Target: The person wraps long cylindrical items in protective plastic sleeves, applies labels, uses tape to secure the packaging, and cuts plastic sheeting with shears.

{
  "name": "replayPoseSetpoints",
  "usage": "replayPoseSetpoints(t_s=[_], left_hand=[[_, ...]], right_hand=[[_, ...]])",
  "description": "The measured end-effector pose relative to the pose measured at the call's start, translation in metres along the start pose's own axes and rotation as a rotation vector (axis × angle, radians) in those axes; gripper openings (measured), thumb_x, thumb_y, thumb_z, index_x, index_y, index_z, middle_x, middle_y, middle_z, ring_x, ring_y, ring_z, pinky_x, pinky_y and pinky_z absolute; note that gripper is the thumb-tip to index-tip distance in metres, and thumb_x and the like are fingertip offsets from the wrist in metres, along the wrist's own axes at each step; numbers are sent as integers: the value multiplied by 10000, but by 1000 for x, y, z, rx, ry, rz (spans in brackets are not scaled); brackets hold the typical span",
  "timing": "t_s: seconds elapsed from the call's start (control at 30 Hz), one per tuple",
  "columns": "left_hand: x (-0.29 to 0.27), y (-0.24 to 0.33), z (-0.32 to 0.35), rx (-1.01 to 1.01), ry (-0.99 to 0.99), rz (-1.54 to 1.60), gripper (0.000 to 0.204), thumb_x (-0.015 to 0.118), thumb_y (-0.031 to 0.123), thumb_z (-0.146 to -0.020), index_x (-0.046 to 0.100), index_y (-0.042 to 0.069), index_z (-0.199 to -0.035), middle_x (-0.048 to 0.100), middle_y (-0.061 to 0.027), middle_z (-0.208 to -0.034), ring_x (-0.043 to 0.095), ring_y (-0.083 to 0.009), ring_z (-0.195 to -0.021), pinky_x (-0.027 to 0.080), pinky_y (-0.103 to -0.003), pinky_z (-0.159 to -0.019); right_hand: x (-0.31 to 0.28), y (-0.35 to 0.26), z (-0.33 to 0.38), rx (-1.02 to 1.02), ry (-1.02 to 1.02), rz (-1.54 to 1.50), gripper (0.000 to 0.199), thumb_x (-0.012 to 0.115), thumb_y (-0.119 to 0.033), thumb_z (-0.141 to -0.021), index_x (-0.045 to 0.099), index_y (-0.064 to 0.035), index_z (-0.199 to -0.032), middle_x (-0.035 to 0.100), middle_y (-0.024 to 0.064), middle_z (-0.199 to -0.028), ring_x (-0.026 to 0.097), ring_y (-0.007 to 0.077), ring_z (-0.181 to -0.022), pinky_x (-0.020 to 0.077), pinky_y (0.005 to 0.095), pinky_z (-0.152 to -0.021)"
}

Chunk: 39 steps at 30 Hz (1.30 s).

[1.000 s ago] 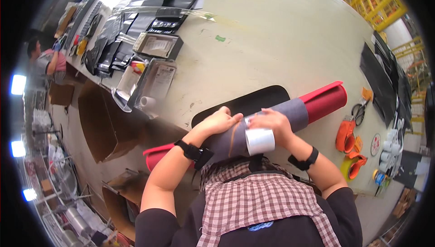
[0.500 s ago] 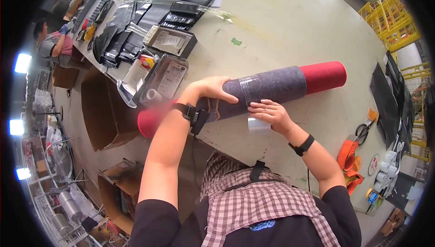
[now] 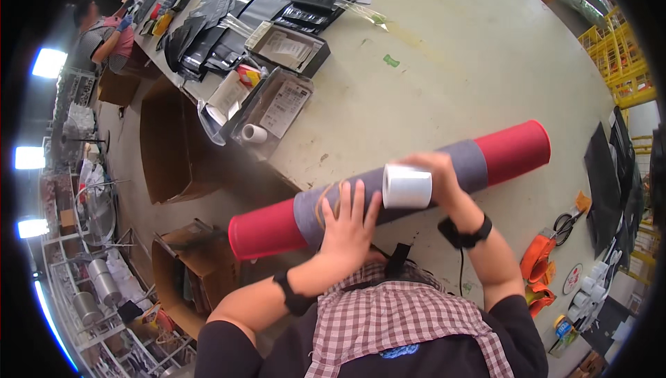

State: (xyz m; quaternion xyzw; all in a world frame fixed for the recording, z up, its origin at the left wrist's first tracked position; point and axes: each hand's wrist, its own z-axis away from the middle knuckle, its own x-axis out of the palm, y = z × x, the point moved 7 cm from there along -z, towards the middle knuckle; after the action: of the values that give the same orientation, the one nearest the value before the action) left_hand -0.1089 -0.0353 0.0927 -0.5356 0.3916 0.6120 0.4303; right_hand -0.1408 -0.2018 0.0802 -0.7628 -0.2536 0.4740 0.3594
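A rolled red mat (image 3: 517, 150) lies slantwise near the table's front edge. A dark purple-grey wrap (image 3: 463, 159) covers its middle, and its left end juts past the table. My left hand (image 3: 345, 232) rests on the wrap with fingers stretched and spread, beside a yellowish looped mark (image 3: 322, 210). In my right hand (image 3: 438, 170) is a wide roll of clear tape (image 3: 409, 189), which hides part of the wrap behind it. The fingers of that hand are bent around the tape roll's far side and partly out of sight.
Grey open boxes (image 3: 316, 59) with labels stand at the left, near black plastic bags (image 3: 305, 10). Scissors (image 3: 565, 225) and an orange tape dispenser (image 3: 536, 256) lie at the right. A cardboard box (image 3: 166, 145) is beside the table. Another person (image 3: 104, 38) works at the far left.
My right hand has lifted the tape roll from the mat's near side to above the wrap. My left hand has shifted to the near side, fingers spread. The mat sits lower in view.
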Motion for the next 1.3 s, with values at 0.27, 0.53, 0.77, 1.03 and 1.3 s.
replayPoseSetpoints(t_s=[0.27, 0.53, 0.77, 1.03, 1.3], left_hand=[[21, -106, -102, 116, -430, 744, 900, 797, 354, -511, 417, 66, -1274, 555, -199, -1148, 551, -332, -1047, 455, -377, -857], [53, -49, -21, 290, -694, 781, 839, 770, 460, -567, 488, 73, -1257, 528, -194, -1206, 512, -345, -1096, 405, -400, -928], [7, -38, -6, -163, 54, 39, 1036, 802, 429, -480, 324, 42, -1313, 383, -143, -1279, 401, -304, -1170, 379, -576, -827], [5, -92, -44, -85, 25, 341, 933, 810, 404, -435, 435, 64, -1218, 589, -142, -987, 593, -310, -882, 492, -385, -762], [7, -85, -62, -91, -85, 500, 827, 778, 433, -490, 497, 55, -1171, 604, -172, -1030, 583, -320, -963, 474, -386, -818]], right_hand=[[19, -31, 12, -320, -128, 15, 185, 649, -108, -718, 663, -74, -899, 654, 83, -1051, 612, 214, -1023, 471, 365, -877], [38, -51, 77, -412, -330, -27, 172, 619, -104, -735, 675, -118, -896, 675, 44, -976, 645, 197, -924, 512, 308, -789], [24, 7, -68, 32, -28, -191, 162, 675, -25, -669, 655, -11, -830, 641, 153, -709, 625, 114, -643, 481, 258, -549], [46, -18, -42, 46, -53, -70, 181, 693, -102, -615, 676, -76, -793, 660, 122, -758, 649, 270, -669, 499, 311, -595], [0, -41, 153, 452, -384, -334, 111, 656, -73, -703, 657, -12, -796, 657, 91, -730, 627, 140, -708, 479, 297, -644]])
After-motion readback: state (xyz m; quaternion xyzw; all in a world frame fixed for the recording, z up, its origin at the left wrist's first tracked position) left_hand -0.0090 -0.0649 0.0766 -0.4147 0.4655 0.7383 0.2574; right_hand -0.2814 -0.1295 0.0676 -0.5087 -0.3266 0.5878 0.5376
